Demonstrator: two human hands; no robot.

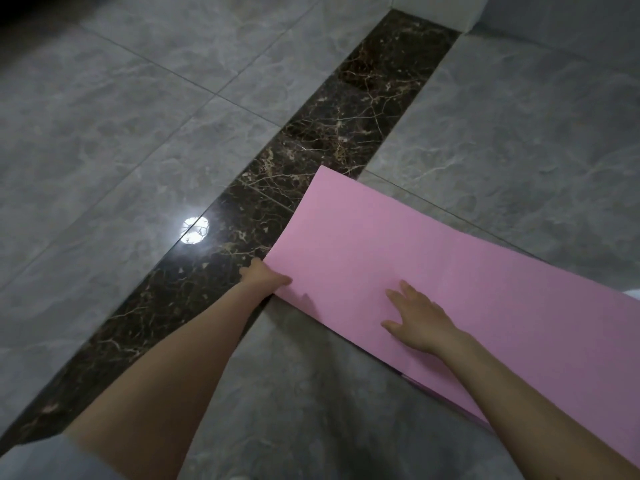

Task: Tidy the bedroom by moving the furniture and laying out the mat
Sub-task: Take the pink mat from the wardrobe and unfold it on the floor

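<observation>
A pink mat (433, 268) lies unrolled across the grey tile floor, running from the centre towards the lower right. Its near-left corner is slightly lifted. My left hand (265, 277) grips that corner, thumb on top and fingers tucked under the edge. My right hand (419, 320) rests flat on the mat's surface, fingers spread and straight, a little to the right of the left hand. The mat's far end crosses onto a dark marble strip.
A dark brown marble strip (346, 123) runs diagonally across the grey tiled floor (121, 116). A white wall corner (436, 8) stands at the top right. A ceiling light reflects on the floor (195, 230) left of the mat.
</observation>
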